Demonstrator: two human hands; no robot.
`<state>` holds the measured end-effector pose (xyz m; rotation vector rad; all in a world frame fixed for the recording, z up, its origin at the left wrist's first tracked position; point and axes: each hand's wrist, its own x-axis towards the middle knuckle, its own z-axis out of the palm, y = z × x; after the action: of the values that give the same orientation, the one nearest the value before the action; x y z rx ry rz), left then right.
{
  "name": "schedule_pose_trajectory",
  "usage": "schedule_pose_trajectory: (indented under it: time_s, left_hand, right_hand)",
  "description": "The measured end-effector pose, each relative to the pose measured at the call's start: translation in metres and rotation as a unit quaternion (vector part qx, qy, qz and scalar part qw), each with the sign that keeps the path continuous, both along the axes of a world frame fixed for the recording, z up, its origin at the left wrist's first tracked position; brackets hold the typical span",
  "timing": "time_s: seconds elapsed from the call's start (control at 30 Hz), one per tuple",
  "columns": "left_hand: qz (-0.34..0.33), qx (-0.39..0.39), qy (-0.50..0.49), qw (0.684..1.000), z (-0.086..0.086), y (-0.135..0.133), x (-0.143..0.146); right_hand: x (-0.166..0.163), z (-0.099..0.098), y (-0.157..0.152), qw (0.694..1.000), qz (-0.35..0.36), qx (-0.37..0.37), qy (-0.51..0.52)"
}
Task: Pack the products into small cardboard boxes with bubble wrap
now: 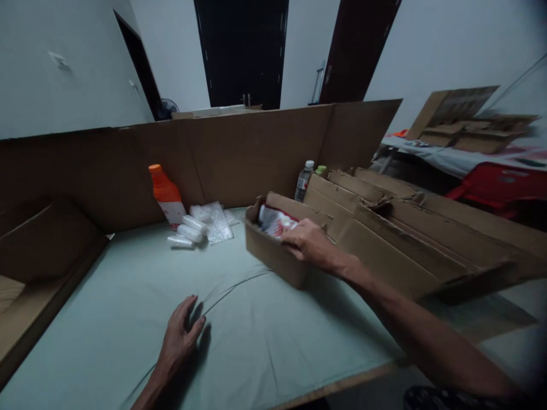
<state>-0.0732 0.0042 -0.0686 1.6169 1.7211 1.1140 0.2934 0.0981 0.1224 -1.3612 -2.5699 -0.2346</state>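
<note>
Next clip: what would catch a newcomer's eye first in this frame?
Probably the orange bottle, upright against the cardboard wall at the back, with small bubble-wrapped rolls beside it. Next, the right hand resting on the rim of an open cardboard box mid-table, white and red packets inside. The left hand lies flat on the pale green cloth.

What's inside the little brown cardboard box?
The small brown cardboard box holds white-and-red packaged stuff. The right hand covers part, and the box walls hide whatever lies deeper.
</note>
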Motion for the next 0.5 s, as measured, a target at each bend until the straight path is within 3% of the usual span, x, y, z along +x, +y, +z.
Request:
schedule_pose_trajectory:
  time_s: [0.1,0.17,0.23,0.3,0.4,0.5]
  left_hand:
    - [0.009,-0.043,-0.045,0.998,0.018,-0.012,0.004]
    - [0.014,-0.063,-0.063,0.996,0.028,-0.022,0.005]
    - [0.015,-0.081,-0.074,0.994,0.035,-0.035,0.005]
    - [0.02,-0.089,-0.08,0.993,0.038,-0.05,0.007]
    - [0.026,-0.077,-0.075,0.994,0.038,-0.07,0.017]
    - [0.005,-0.067,-0.058,0.996,0.034,-0.08,0.03]
  right_hand:
    - [-0.01,0.002,-0.052,0.98,0.19,0.019,0.059]
    - [-0.006,0.002,-0.077,0.958,0.228,0.034,0.173]
    - [0.005,-0.007,-0.089,0.929,0.188,0.039,0.316]
    - [0.016,-0.027,-0.091,0.893,0.084,-0.002,0.443]
    - [0.015,-0.071,-0.087,0.825,-0.057,-0.174,0.535]
    - [-0.005,-0.106,-0.088,0.754,-0.073,-0.325,0.566]
